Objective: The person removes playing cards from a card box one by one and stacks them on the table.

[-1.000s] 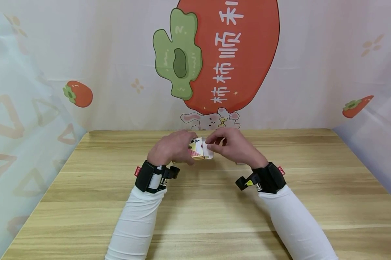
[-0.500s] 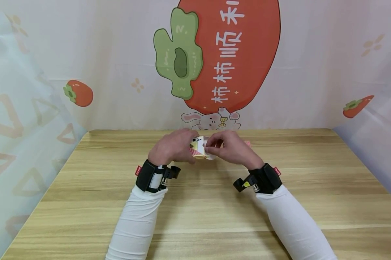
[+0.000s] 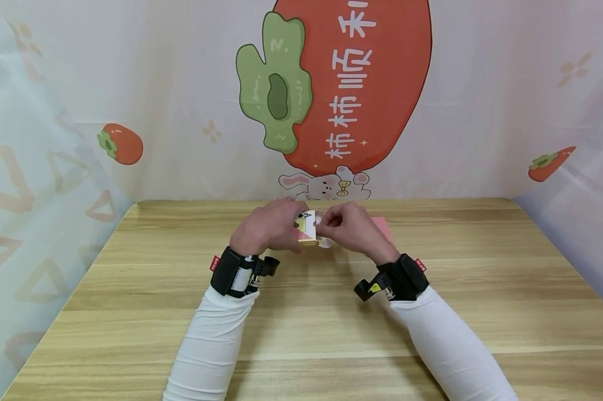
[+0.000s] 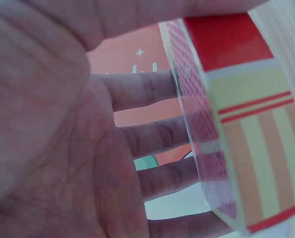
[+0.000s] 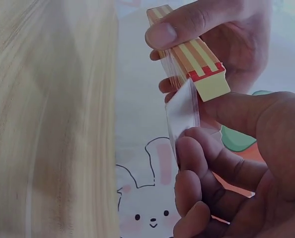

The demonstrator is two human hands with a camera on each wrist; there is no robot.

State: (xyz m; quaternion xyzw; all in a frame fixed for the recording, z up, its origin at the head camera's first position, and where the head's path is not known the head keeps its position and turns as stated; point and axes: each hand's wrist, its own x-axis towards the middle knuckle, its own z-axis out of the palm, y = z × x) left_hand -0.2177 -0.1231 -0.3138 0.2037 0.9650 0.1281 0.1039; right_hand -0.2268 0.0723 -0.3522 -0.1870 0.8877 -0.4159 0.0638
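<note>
My left hand [image 3: 268,225] grips a playing card box [image 3: 305,228], raised a little toward the far side of the table. Its thumb lies along one narrow side and its fingers support the opposite one, as the left wrist view shows. The box [image 4: 257,124] has striped sides with red bands, and an ace is printed on its face. Clear plastic wrapper [image 5: 183,111] sticks out past the box's pale end. At that end, my right hand [image 3: 349,228] has its fingers curled against the wrapper, with the thumb touching the box end.
A red patterned flat item [image 3: 383,227] lies on the wooden table [image 3: 301,328] beyond my right wrist, partly covered by it. Behind the table's far edge hangs a printed cloth [image 3: 181,111].
My right hand and forearm have shifted slightly left, closer to the box end. More of the red patterned item now shows. The left hand and box have hardly moved.
</note>
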